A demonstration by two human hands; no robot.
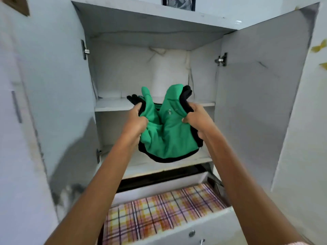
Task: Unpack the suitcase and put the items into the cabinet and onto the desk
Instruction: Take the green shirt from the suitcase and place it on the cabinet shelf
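Observation:
A folded green garment (169,131) with black trim hangs in the air in front of the open white cabinet (154,103). My left hand (135,121) grips its left edge and my right hand (196,117) grips its right edge. The bundle sags between them, level with the space between the cabinet's upper shelf (113,105) and lower shelf (177,161). Both shelves look bare where they show. The suitcase and the desk are out of view.
Both cabinet doors stand wide open, the left door (58,103) and the right door (261,96). Below the shelves an open drawer (208,225) holds a plaid pink and yellow cloth (159,213). A framed picture (178,3) stands on top of the cabinet.

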